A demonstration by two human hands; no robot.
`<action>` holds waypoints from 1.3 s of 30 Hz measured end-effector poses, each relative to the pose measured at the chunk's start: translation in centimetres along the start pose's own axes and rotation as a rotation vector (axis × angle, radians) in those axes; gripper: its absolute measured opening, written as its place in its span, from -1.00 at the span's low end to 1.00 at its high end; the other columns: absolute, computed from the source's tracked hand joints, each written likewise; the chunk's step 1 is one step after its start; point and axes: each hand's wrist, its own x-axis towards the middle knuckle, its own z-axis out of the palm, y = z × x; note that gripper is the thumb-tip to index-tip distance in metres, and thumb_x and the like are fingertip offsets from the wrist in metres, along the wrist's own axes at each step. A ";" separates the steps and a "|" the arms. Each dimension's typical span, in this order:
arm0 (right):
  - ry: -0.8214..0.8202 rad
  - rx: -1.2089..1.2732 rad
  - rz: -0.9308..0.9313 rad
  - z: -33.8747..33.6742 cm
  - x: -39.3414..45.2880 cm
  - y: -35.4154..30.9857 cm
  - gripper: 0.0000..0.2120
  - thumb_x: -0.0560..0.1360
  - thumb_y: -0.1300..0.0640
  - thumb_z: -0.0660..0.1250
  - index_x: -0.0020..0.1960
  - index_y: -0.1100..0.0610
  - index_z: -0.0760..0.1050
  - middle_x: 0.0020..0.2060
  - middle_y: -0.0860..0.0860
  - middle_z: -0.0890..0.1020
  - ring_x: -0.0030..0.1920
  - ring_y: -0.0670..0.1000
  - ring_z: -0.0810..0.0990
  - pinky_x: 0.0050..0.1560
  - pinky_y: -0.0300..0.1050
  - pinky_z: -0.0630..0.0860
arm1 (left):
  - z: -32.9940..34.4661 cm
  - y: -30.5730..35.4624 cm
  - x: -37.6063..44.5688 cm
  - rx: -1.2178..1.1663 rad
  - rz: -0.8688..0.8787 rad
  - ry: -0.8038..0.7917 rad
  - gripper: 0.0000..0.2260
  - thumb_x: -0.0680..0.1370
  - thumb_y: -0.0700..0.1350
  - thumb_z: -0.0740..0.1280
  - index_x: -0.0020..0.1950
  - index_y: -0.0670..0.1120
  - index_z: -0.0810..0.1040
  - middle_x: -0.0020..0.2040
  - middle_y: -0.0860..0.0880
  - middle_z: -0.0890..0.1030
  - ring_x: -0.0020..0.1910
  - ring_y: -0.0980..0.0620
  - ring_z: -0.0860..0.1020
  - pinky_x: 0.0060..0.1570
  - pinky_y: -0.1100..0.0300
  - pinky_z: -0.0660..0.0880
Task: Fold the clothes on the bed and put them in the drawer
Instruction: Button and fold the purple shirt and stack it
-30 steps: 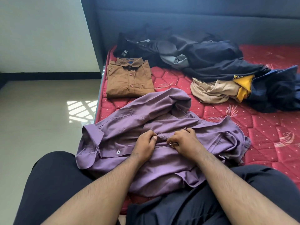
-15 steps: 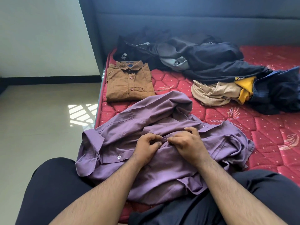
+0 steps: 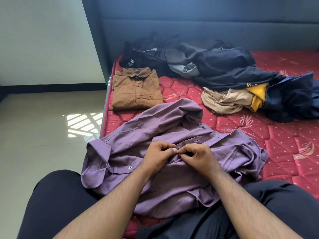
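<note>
Crumpled purple button-up shirt (image 3: 172,152) lies on red quilted mattress (image 3: 284,152) just in front of folded brown shirt (image 3: 136,88), w/ left hand (image 3: 155,157) & right hand (image 3: 200,157) both pinching its button placket, fingertips together.

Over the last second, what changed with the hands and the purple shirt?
Both hands crept slightly along the purple shirt's button placket. The left hand and right hand now pinch it thumb tip to thumb tip, fingers curled tighter. Neither let go. The shirt stays rumpled on the lap; the folded brown shirt and the unfolded pile have not moved.
</note>
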 end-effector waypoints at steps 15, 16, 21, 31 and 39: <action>0.008 -0.084 -0.062 0.4 -0.4 0.4 -0.93 0.35 0.27 0.40 -0.21 0.15 0.65 -0.26 -0.04 0.69 -0.22 -0.12 0.61 -0.16 -0.27 0.52 | 0.3 0.2 -1.2 -0.050 0.028 0.037 -0.77 0.46 -0.41 0.42 -0.08 -0.09 0.72 -0.23 0.07 0.72 -0.24 0.25 0.60 -0.14 0.39 0.51; 0.013 -0.078 -0.042 0.5 -0.4 0.4 -0.94 0.36 0.25 0.40 -0.19 0.14 0.63 -0.27 -0.04 0.68 -0.23 -0.13 0.61 -0.16 -0.22 0.53 | 0.4 0.2 -1.3 -0.064 0.034 0.037 -0.76 0.46 -0.42 0.41 -0.08 -0.09 0.72 -0.23 0.07 0.72 -0.23 0.25 0.61 -0.14 0.39 0.51; 0.008 -0.062 0.017 0.5 -0.3 0.2 -0.77 0.38 0.17 0.40 0.04 0.14 0.65 -0.11 -0.01 0.72 -0.12 -0.07 0.67 -0.06 -0.14 0.56 | 0.1 0.0 -1.5 -0.055 0.048 0.052 -0.76 0.45 -0.39 0.43 -0.07 -0.07 0.72 -0.20 0.06 0.72 -0.20 0.24 0.63 -0.12 0.39 0.50; 0.038 -0.418 -0.085 1.4 -0.6 -0.3 -0.79 0.48 0.10 0.20 -0.26 0.13 0.50 -0.43 0.04 0.54 -0.40 0.14 0.58 -0.48 -0.01 0.49 | -0.4 -0.8 -1.5 0.015 -0.023 -0.035 -0.92 0.50 -0.32 0.41 -0.06 -0.22 0.70 -0.18 -0.11 0.71 -0.23 0.13 0.55 -0.16 0.23 0.50; 0.064 -0.486 -0.096 1.7 -0.6 -0.9 -0.82 0.44 0.08 0.20 -0.26 0.10 0.51 -0.42 -0.01 0.57 -0.39 0.10 0.59 -0.45 -0.06 0.46 | -0.2 -1.1 -1.4 0.357 0.013 -0.035 -0.86 0.48 -0.24 0.36 0.00 -0.09 0.62 -0.37 0.05 0.46 -0.41 0.15 0.33 -0.33 0.27 0.32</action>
